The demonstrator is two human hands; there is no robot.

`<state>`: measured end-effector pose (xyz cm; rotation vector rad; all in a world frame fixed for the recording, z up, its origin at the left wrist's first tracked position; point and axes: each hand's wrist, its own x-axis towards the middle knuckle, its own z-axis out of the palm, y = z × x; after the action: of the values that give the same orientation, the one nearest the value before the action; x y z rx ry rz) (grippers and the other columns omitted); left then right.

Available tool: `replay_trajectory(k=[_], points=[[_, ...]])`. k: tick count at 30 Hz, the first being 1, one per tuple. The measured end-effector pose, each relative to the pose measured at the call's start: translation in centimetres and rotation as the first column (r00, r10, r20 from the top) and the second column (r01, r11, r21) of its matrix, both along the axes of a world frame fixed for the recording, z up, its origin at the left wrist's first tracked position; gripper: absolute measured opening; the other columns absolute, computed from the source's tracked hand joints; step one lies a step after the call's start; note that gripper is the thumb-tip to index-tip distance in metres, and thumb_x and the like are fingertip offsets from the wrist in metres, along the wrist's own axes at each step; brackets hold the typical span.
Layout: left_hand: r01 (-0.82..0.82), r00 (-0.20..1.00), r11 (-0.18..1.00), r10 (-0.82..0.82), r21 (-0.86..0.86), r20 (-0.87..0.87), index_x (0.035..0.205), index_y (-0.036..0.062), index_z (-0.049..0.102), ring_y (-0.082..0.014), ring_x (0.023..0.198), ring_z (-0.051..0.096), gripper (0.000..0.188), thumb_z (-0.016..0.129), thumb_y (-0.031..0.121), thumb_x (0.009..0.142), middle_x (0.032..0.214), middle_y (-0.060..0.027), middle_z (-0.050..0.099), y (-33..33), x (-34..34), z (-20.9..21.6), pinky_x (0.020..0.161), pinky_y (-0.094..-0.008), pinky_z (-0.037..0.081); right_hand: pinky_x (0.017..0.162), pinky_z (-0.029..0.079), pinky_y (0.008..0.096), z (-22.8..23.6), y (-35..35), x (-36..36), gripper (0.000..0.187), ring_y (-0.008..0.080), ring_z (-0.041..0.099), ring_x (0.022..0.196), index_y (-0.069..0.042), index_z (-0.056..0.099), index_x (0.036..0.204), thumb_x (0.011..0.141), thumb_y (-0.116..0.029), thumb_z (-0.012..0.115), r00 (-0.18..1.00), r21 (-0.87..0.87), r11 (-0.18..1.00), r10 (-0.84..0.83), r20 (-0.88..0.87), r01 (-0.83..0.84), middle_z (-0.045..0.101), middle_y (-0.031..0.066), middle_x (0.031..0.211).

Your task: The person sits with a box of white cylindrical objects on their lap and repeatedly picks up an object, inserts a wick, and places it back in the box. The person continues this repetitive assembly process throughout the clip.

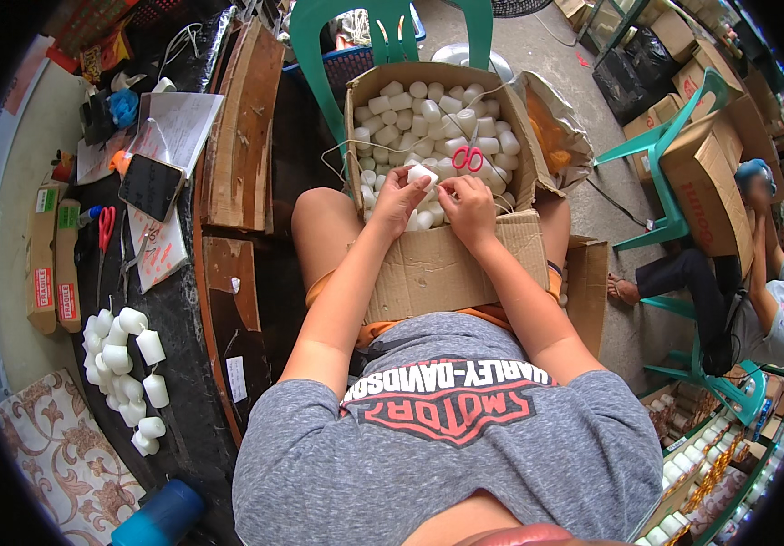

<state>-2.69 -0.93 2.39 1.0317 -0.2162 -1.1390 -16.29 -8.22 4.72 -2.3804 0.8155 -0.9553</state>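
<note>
A cardboard box full of short white cylinders stands between my knees, its near flap folded down toward me. Over its near side, my left hand grips one white cylinder between thumb and fingers. Just right of it, my right hand has its fingertips pinched close to that cylinder; what they hold, if anything, is too small to make out. Red-handled scissors lie on the cylinders beyond my right hand. A thin pale cord trails over the box's left edge.
On the dark table at left lie a bunch of white cylinders, a phone, more red scissors and papers. A green chair stands behind the box. At right, another person sits by green chairs and a large carton.
</note>
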Motion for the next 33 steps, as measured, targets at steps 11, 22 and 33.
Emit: replay_trajectory(k=[11, 22, 33], points=[[0.068, 0.996, 0.997, -0.069, 0.021, 0.05, 0.112, 0.0041, 0.04, -0.0176, 0.101, 0.056, 0.046, 0.071, 0.007, 0.078, 0.113, -0.0099, 0.055, 0.0, 0.0, -0.1, 0.087, -0.0278, 0.049, 0.069, 0.042, 0.0351, -0.3, -0.1, -0.1, 0.011, 0.021, 0.057, 0.077, -0.01, 0.063, 0.08, 0.075, -0.02, 0.066, 1.0, -0.025, 1.0, 0.002, -0.028, -0.003, 0.062, 0.0025, 0.078], [-0.013, 0.537, 0.998, -0.046, 0.063, 0.842, 0.115, 0.0026, 0.043, -0.0253, 0.103, 0.058, 0.05, 0.067, 0.005, 0.072, 0.109, -0.0132, 0.061, -0.1, -2.2, 0.5, 0.089, -0.0334, 0.044, 0.074, 0.041, 0.036, 0.6, 0.2, 0.0, 0.019, 0.0212, 0.055, 0.087, -0.013, 0.066, 0.091, 0.077, -0.025, 0.066, 0.998, -0.057, 0.998, 0.027, 0.05, -0.024, 0.061, 0.002, 0.087], [0.042, 0.379, 0.994, -0.107, 0.099, 0.919, 0.103, 0.0077, 0.058, -0.0207, 0.102, 0.054, 0.029, 0.068, 0.016, 0.078, 0.106, -0.0062, 0.059, 0.2, -2.0, 0.5, 0.088, -0.033, 0.041, 0.065, 0.047, 0.029, 4.5, -0.4, -0.9, 0.017, 0.0169, 0.063, 0.067, 0.0, 0.061, 0.082, 0.087, -0.017, 0.06, 0.906, 0.497, 0.863, -0.131, 0.402, -0.096, 0.062, 0.0078, 0.082]])
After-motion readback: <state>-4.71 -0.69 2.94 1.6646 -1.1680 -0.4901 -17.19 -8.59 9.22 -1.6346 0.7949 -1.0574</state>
